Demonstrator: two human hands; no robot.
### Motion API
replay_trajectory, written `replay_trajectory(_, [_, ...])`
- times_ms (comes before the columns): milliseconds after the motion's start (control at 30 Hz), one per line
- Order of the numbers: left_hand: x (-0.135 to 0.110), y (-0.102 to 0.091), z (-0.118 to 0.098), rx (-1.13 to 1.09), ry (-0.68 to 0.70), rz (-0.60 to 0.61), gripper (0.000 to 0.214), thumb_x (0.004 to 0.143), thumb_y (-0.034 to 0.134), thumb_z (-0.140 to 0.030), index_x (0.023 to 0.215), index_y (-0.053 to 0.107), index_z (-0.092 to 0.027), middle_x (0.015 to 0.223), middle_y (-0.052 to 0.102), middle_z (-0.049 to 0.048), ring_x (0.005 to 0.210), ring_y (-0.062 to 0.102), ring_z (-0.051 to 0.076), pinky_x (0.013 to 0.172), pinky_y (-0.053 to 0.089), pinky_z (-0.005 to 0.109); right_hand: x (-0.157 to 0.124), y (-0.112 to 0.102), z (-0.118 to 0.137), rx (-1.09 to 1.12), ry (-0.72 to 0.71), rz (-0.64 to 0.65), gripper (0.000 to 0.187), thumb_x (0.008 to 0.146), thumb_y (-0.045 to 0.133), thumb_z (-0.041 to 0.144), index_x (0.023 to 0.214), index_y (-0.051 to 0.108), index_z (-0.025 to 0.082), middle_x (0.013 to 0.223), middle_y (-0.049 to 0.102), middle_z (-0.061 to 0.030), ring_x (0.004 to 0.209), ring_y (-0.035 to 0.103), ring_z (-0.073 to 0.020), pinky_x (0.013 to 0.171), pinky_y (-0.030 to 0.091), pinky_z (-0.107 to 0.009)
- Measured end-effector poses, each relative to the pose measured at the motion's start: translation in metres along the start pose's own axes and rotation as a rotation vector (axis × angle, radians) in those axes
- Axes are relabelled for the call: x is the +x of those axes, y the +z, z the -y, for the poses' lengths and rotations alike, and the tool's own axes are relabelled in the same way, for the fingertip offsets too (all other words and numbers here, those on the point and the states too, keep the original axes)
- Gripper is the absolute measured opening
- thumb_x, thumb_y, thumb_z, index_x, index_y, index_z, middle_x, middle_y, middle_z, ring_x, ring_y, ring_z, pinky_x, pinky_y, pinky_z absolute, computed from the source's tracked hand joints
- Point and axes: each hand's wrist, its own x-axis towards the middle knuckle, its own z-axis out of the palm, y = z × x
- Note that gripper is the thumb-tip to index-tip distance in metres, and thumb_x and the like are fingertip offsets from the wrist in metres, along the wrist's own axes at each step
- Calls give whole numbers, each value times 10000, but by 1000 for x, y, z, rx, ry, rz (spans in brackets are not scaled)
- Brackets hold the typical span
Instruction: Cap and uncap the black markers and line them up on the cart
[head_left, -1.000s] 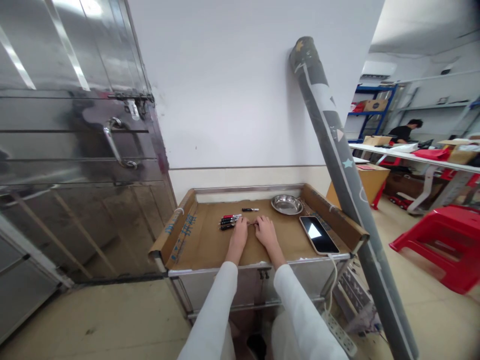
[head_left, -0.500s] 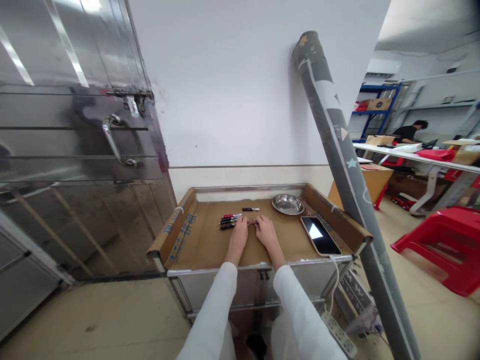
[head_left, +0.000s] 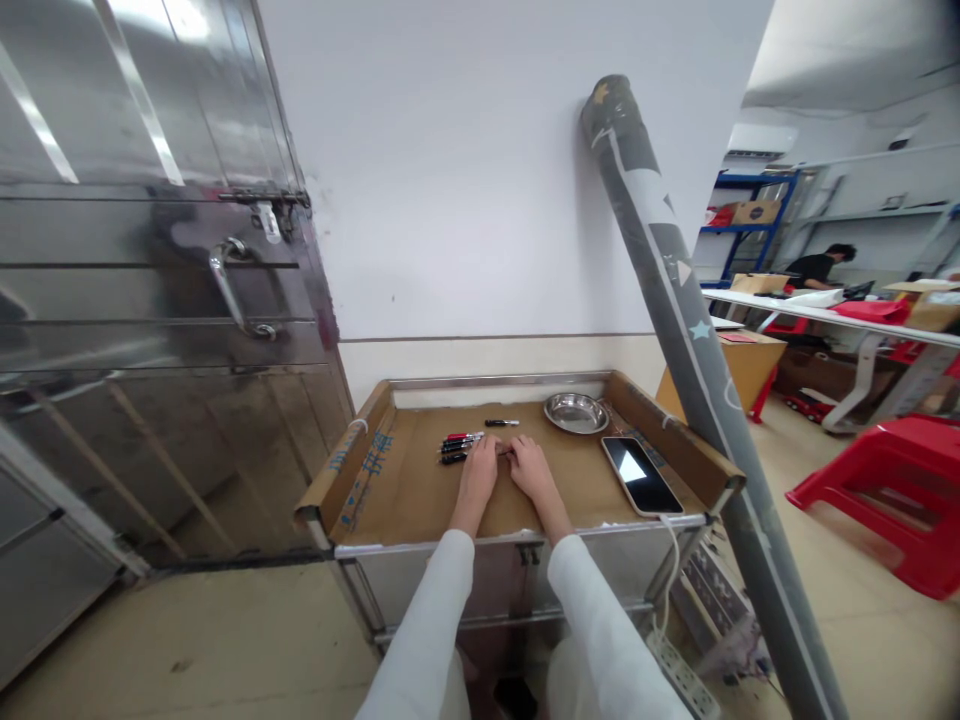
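My left hand [head_left: 478, 476] and my right hand [head_left: 531, 470] are close together over the cardboard-lined table top [head_left: 420, 510]. The fingertips of both are closed on a small thin piece between them, too small and too covered to name. Just left of my left hand, and partly behind it, several black pens [head_left: 453, 458] and a red pen [head_left: 456, 438] lie side by side. Beyond my hands a single black pen-like piece [head_left: 495, 422] with a pale end lies crosswise.
A round metal dish [head_left: 576, 412] stands at the back right, with a phone [head_left: 640, 476] on a white cable before it. Raised cardboard sides [head_left: 679, 430] edge the table. A long grey patterned roll [head_left: 667, 270] leans on the wall. A red stool [head_left: 885, 500] and a seated person [head_left: 817, 267] are at right.
My fingertips have drawn slightly closer together around the small piece. The whole view has shifted a little downward; the pens, dish and phone stay where they were.
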Motion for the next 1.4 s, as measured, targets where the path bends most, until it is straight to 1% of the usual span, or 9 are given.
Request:
replay_trajectory(233, [0,-3,-2,-2,-32,6,196,933,360,-109,974,541,-174,991,625,77,961,602,192,929,477,375,1,-1,0,60,-11,-17,255,907,384,90,1009,608,159,1018,630,-97,950,546,-192,839,387,-275])
replay_trajectory(533, [-1,-9,-6,-48,-17,28,176,933,383,-121,987,540,-180,1024,608,76,973,601,178,921,486,349,-1,-10,5,-5,89,-31,266,916,380,92,1053,596,165,1056,613,-101,973,552,-195,839,375,-282])
replay_trajectory(700, [-1,-8,-7,-51,-12,1,175,927,385,-105,954,543,-175,1001,612,70,969,598,183,935,482,366,-2,-13,9,-13,65,5,247,926,379,101,1032,593,162,1077,610,-100,990,551,-196,834,370,-274])
replay_trajectory(933, [-1,-3,-4,-109,-33,-3,161,923,388,-116,949,533,-182,976,613,65,932,603,178,903,489,362,-4,-16,12,-5,43,-12,229,939,393,123,1025,601,164,1046,615,-91,918,566,-178,799,383,-258])
replay_trajectory(1133, [0,-2,-3,-125,-65,1,138,929,387,-127,933,514,-182,989,599,72,943,599,172,901,485,345,-4,-15,11,78,25,-28,220,937,397,134,1001,605,171,1012,652,-84,950,580,-185,834,396,-260])
replay_trajectory(1400, [1,-3,-5,-123,-82,-9,128,917,390,-110,921,492,-187,1002,576,68,923,588,164,887,487,340,-3,-14,9,139,-32,-40,177,899,480,147,1015,608,183,1029,659,-63,971,585,-169,858,414,-259])
